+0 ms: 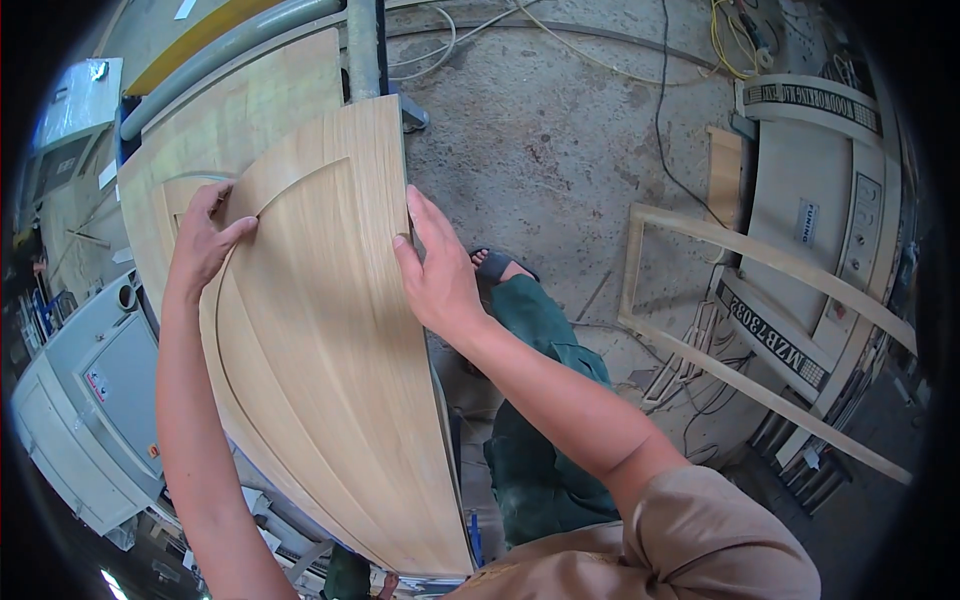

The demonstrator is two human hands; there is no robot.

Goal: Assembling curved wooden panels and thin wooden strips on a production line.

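A light wood-grain panel (330,290) with a curved inset line lies in front of me, its long right edge running toward my body. My left hand (210,240) grips its far left side, thumb on the upper face and fingers curled over the edge. On the right edge rests my right hand (440,270), its thumb on top and its fingers along the side. Beneath the panel is a larger pale board (255,110). Part of another framed wooden piece (172,203) shows beside my left hand.
Grey metal pipes (362,50) stand at the far end. To the right, a long wooden frame (740,380) leans over a grey machine (800,190). Cables (660,110) lie on the concrete floor. A grey cabinet (100,370) stands at left. Dark green cloth (347,575) shows at the bottom.
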